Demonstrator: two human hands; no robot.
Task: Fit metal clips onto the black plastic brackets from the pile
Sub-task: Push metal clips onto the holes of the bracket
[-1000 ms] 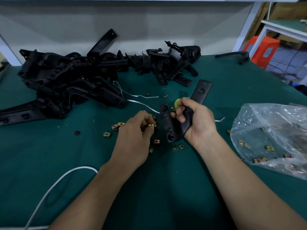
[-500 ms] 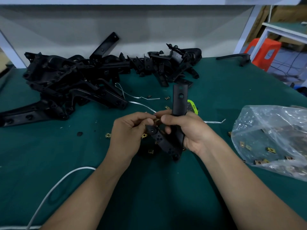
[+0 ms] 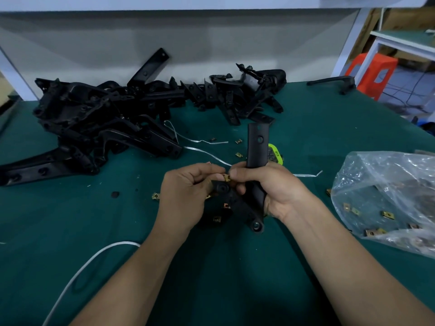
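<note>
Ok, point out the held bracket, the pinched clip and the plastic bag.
held bracket (image 3: 257,152), head view, upper arm below its hole.
metal clip (image 3: 226,177), head view, brass face between the fingertips.
plastic bag (image 3: 381,175), head view, clear side wall.

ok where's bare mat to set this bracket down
Bare mat lies front-left, between the bracket pile and the white cord, and back-right, between the pile's end and the plastic bag. Crowded around the left hand and right hand: loose clips scatter there.
</note>
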